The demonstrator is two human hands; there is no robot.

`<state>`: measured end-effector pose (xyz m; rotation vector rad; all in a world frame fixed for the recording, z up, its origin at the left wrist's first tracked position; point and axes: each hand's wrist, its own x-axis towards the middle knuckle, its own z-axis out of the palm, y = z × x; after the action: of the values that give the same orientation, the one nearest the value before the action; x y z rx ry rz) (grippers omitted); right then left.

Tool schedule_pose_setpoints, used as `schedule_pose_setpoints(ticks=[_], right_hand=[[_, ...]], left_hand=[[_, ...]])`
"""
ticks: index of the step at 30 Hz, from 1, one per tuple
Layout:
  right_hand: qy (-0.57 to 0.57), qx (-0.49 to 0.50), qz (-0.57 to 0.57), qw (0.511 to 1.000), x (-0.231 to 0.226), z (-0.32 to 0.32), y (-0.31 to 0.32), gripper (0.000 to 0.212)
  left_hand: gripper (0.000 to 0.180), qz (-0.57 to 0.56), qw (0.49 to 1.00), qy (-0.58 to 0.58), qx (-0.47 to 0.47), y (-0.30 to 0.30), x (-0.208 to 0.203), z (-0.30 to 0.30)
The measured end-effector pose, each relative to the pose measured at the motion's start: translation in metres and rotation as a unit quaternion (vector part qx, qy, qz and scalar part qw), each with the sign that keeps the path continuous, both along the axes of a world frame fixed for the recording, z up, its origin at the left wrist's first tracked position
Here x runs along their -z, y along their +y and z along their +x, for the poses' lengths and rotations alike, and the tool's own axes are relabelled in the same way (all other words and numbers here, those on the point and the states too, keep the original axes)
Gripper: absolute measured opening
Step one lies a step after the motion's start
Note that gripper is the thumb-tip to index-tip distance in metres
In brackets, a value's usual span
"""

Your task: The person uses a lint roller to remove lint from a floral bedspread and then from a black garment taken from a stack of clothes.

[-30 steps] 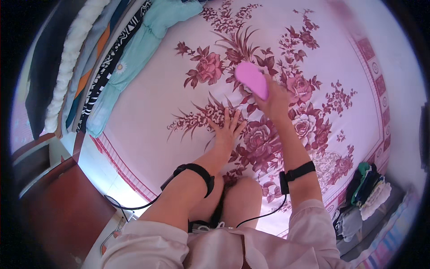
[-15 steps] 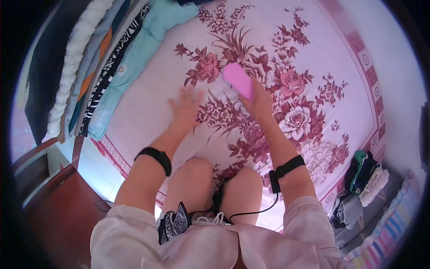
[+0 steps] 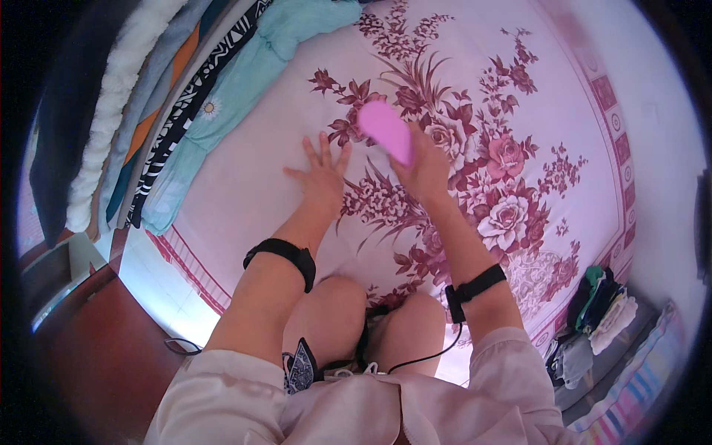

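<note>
A pink, smooth object with a rounded, teardrop-like outline is in my right hand; its underside and exact kind are hidden. My fingers wrap round its narrower end, and it is over the floral bed sheet. To the left of it, my left hand lies with fingers spread on the sheet, holding nothing. Large dark-red and pink flowers are printed across the white-pink cloth, which looks mostly flat near both hands.
Along the left stands a row of clothes, with a mint-green garment nearest and a fluffy white one farther out. A small pile of folded clothes lies at right, beside a striped pillow. Reddish-brown wooden furniture shows lower left.
My left hand has shifted slightly right and its fingers are spread on the sheet. The pink object has moved a little left in my right hand. The view has turned slightly.
</note>
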<state>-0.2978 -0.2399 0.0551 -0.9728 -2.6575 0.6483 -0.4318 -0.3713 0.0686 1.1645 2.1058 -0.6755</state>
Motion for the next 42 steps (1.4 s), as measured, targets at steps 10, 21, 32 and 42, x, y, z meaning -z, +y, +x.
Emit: schedule_pose_setpoints(ticks=[10, 21, 32, 42], right_hand=[[0.026, 0.165, 0.036, 0.985, 0.006, -0.018, 0.03, 0.065], [0.043, 0.047, 0.045, 0.997, 0.015, -0.034, 0.005, 0.067], [0.009, 0.012, 0.024, 1.0, 0.005, -0.078, 0.001, 0.068], [0.05, 0.162, -0.048, 0.984, 0.005, -0.094, 0.031, 0.07]], left_hand=[[0.09, 0.011, 1.0, -0.002, 0.001, 0.002, 0.005, -0.003], [0.093, 0.023, 0.999, -0.018, -0.021, 0.003, 0.01, -0.006], [0.098, 0.006, 1.0, -0.017, -0.013, 0.007, 0.007, -0.005], [0.126, 0.079, 0.996, 0.034, -0.004, 0.0, 0.023, -0.001]])
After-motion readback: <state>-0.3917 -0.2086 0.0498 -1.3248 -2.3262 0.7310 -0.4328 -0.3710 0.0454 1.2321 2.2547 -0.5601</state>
